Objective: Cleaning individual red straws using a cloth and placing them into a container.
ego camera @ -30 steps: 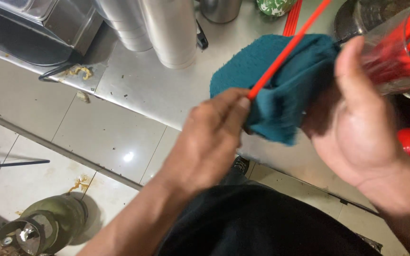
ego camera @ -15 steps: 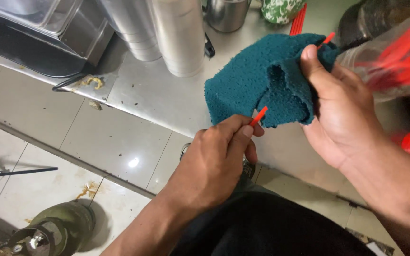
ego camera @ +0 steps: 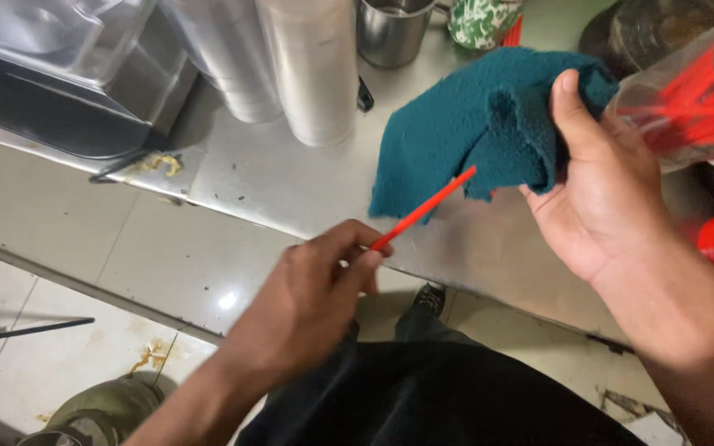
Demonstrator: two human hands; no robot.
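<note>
Steel counter (ego camera: 291,190): left hand (ego camera: 316,306) pinches red straw (ego camera: 423,208), tip just short of teal cloth (ego camera: 464,132) clutched in right hand (ego camera: 605,190).

A teal cloth (ego camera: 473,136), a red straw (ego camera: 423,208), a green-and-white patterned cup (ego camera: 479,21), silvery steel counter (ego camera: 291,182).

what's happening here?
A person stands at a steel counter. The left hand pinches one red stick by its lower end; its tip points up at a teal cloth. The right hand grips that cloth, bunched under the thumb, and seems to steady a clear container of more red sticks. Stacked cups and a metal cup stand further back.
</note>
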